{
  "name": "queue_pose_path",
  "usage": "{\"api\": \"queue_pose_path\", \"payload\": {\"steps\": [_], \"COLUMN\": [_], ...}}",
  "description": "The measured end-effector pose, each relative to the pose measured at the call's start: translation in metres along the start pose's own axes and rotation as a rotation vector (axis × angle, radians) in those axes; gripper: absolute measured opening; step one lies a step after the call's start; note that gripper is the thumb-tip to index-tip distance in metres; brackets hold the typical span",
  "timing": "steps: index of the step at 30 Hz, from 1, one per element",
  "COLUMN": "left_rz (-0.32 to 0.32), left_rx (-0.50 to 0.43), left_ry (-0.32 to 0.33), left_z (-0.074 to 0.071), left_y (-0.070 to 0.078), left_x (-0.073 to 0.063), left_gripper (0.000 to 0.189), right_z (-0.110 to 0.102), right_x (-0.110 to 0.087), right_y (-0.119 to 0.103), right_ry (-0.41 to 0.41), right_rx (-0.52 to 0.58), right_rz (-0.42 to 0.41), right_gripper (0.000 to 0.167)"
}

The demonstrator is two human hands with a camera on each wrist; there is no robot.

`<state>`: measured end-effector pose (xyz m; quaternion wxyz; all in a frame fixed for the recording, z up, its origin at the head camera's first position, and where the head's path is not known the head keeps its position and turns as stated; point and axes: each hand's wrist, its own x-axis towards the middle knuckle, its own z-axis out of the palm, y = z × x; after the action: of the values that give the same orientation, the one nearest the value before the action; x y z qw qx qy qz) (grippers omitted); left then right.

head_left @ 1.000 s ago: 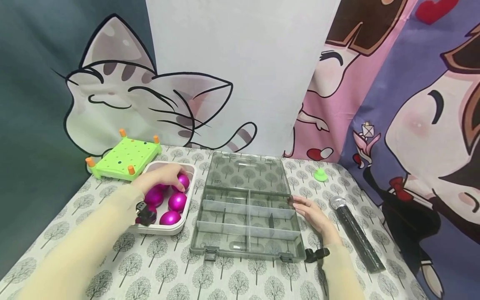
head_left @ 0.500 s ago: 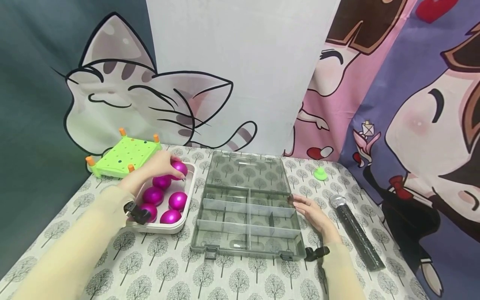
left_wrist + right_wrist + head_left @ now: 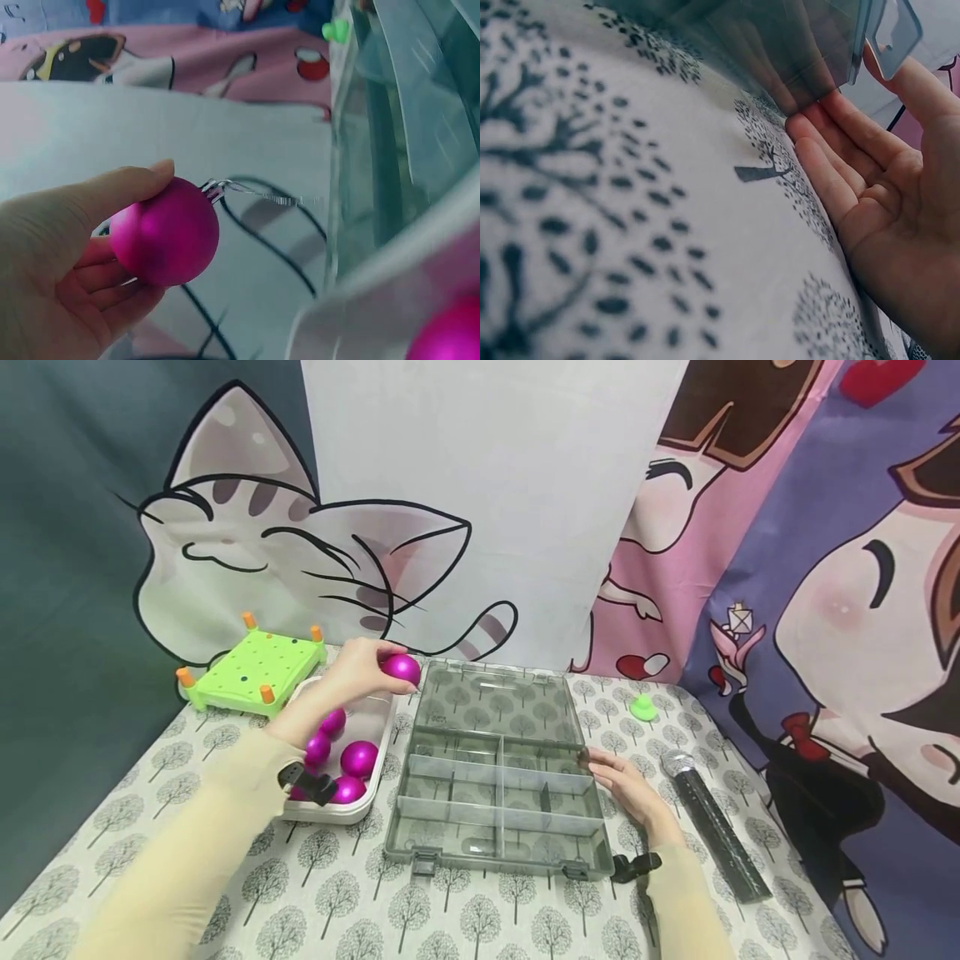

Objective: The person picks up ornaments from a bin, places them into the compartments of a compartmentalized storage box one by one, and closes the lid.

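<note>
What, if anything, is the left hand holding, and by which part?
The left hand holds a magenta ball by its round sides; its silver cap is untouched.

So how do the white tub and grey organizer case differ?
The white tub is opaque; the grey organizer case is see-through. The tub shows no dividers, while the case is split into compartments. The tub holds magenta baubles; the case holds none. Both sit on the tree-print tablecloth.

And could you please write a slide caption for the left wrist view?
Left grip holding a magenta ball with silver cap, bin at lower right.
</note>
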<state>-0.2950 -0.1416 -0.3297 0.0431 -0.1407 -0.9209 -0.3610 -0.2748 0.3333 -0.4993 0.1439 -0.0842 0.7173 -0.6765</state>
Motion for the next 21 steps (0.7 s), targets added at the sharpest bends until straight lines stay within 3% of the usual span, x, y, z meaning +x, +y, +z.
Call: {"api": "queue_pose_path", "payload": {"steps": [6, 12, 21], "left_rz": [0.045, 0.058, 0.106], "left_rx": [-0.13, -0.21, -0.155], "left_ry": [0.055, 0.123, 0.104], "left_z": [0.027, 0.067, 0.122], "left_y": [0.028, 0.056, 0.076], "left_x": [0.011, 0.024, 0.03], "left_gripper": [0.068, 0.069, 0.067], "right_z": [0.001, -0.002, -0.002], "right_x": [0.003, 0.0, 0.002], "right_y": [0.001, -0.001, -0.001], "right_ry": [0.019, 0.005, -0.001], "right_rx": [-0.043, -0.044, -0.024], "right_rz": [0.029, 0.033, 0.027], "right_gripper": [0.055, 0.059, 0.055]}}
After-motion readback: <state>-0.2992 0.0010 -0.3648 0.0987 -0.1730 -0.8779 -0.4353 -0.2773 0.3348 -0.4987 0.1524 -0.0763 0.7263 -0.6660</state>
